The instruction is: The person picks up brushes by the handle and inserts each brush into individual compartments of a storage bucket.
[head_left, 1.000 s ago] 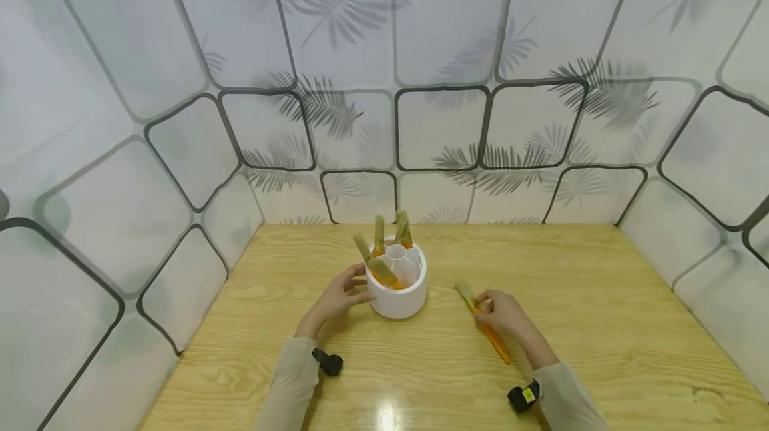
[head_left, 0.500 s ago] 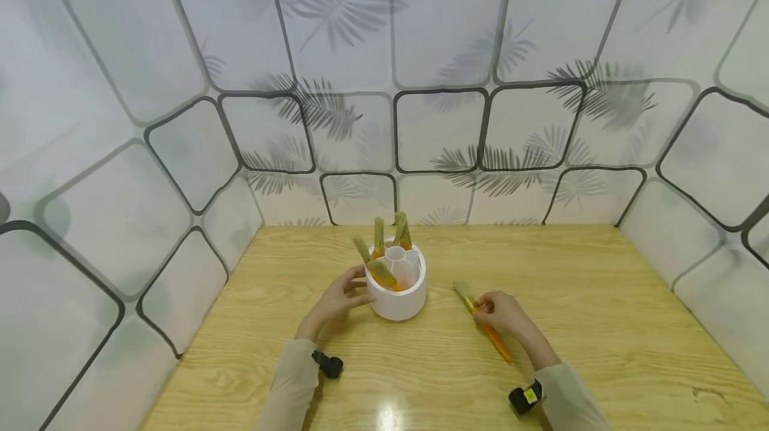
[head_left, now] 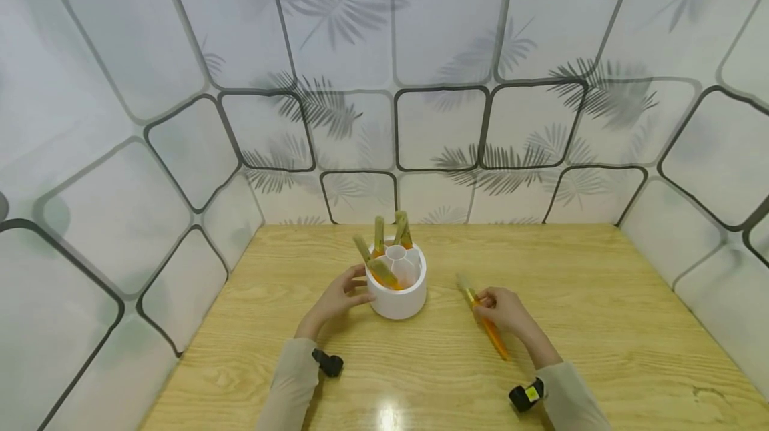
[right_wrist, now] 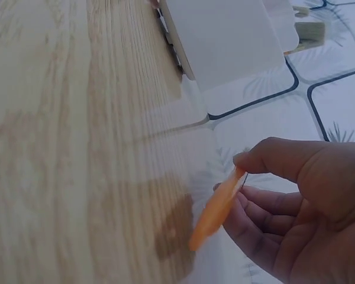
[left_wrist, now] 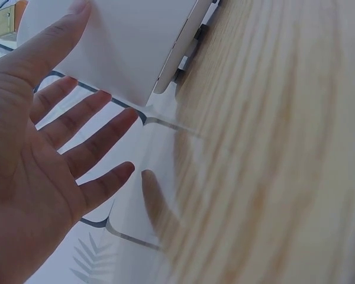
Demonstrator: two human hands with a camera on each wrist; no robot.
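Observation:
A white round brush holder (head_left: 398, 303) stands on the table, divided inside around a central tube. Several paintbrushes (head_left: 384, 273) with orange handles and tan-green bristles lean in it, bristles up. My left hand (head_left: 338, 297) is at the holder's left side. In the left wrist view its thumb (left_wrist: 53, 41) lies against the white wall and the other fingers are spread. To the right of the holder, my right hand (head_left: 504, 311) pinches an orange-handled paintbrush (head_left: 494, 337) between thumb and fingers. Its bristles point away from me, its handle tip toward me; the right wrist view shows the orange handle (right_wrist: 216, 210).
The wooden table (head_left: 601, 297) has a pale patterned backdrop (head_left: 441, 131) rising behind it and at both sides. Small dark feet (right_wrist: 170, 44) show beneath the holder in the right wrist view. A black camera sits on each wrist.
The paintbrush in my right hand has shifted slightly away from me, its bristle end farther up in the head view. My left hand and the holder have stayed in place.

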